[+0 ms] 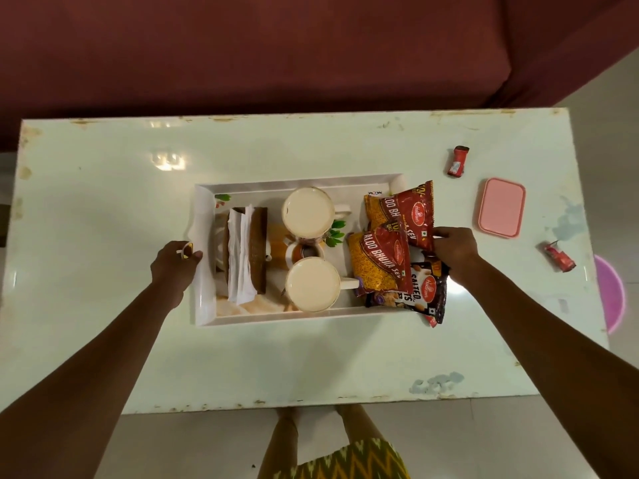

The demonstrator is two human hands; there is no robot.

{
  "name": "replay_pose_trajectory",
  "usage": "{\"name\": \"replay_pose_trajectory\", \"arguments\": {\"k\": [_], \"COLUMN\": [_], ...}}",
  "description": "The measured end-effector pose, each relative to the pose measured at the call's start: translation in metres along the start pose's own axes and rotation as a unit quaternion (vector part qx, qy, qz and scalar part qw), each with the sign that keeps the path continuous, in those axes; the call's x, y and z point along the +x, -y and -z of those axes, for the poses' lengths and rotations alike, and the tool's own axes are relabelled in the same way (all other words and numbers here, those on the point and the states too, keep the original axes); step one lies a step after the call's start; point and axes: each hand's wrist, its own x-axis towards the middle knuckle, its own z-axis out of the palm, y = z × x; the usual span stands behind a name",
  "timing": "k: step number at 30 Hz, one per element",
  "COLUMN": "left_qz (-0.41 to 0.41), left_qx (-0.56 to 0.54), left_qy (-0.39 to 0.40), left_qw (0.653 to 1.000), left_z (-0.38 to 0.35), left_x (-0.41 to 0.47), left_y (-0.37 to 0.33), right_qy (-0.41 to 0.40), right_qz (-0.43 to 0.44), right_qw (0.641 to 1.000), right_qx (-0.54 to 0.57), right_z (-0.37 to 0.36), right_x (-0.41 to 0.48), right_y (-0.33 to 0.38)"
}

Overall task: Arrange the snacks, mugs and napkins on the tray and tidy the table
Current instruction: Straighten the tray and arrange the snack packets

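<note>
A white tray (202, 299) stands in the middle of a pale table (103, 202), with a dark red sofa (276, 46) behind the table. The left hand (174, 262) grips the left rim of the tray, fingers curled over the edge. The right hand (454, 248) rests at the right end of the tray, its fingers closed on the edge of the snack packets.

Inside the tray, a brown holder with white napkins (242, 254) stands at the left side. Two cream mugs sit in the middle: the far mug (307, 210) and the near mug (313, 283), both with handles pointing right. At the right end lie two red and yellow snack packets, one farther (401, 210) and one nearer (378, 262), overlapping each other. A dark peanut packet (423, 293) lies under them and sticks out over the tray's right rim.

On the table to the right, apart from the tray, lie a pink lid (502, 207) and two small red wrappers, one far (457, 161) and one near (560, 256)
</note>
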Motion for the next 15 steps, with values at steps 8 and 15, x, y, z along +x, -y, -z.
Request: {"name": "replay_pose_trajectory", "arguments": {"k": [8, 15], "left_qz": [-0.127, -0.286], "left_qx": [0.034, 0.022], "left_qy": [-0.103, -0.081], "left_qw": [0.986, 0.955], "left_z": [-0.002, -0.015], "left_x": [-0.058, -0.142], "left_y": [-0.03, -0.043], "right_qy": [-0.054, -0.12], "right_qz": [0.026, 0.066], "right_qw": [0.993, 0.981], "right_qx": [0.102, 0.134], "right_z": [0.013, 0.039], "right_x": [-0.021, -0.07], "right_y": [0.0, -0.046]}}
